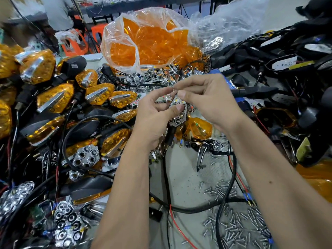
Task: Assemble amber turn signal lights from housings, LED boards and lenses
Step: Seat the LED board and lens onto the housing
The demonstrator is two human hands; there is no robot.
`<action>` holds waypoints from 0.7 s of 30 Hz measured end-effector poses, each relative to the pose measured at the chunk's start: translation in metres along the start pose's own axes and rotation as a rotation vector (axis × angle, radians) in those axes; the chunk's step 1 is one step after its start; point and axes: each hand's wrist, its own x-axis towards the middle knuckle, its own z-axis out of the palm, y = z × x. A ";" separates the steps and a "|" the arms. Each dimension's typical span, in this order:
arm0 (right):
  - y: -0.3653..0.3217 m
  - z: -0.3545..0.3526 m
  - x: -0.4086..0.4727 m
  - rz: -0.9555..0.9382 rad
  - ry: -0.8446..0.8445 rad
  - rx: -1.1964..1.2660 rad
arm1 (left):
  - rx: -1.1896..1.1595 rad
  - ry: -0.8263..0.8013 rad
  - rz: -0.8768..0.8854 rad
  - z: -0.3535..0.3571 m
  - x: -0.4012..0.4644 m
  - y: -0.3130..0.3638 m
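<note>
Head view: a chrome honeycomb reflector [177, 112] is held mid-frame above the bench, gripped by the left hand [154, 119] with the thumb across its face. Its top edge is pinched by the right hand [208, 103]; the lower part is partly hidden, and whatever sits between the fingertips [177, 88] cannot be made out. A clear bag of amber lenses [149, 44] is seen behind.

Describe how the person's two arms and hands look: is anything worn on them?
Both forearms are bare, with no sleeve in view. The left hand and the right hand wear no gloves, and no ring, watch or bracelet shows. The fingernails are short and unpainted.
</note>
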 end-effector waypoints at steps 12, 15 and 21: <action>-0.006 -0.030 -0.001 0.280 -0.251 -0.918 | -0.398 0.079 -0.223 -0.015 0.003 0.004; -0.007 -0.027 -0.002 0.351 -0.411 -1.020 | -0.574 0.041 -0.271 -0.014 0.005 0.004; -0.003 -0.036 0.001 0.432 -0.096 -0.742 | -0.588 0.036 -0.352 -0.010 0.004 0.003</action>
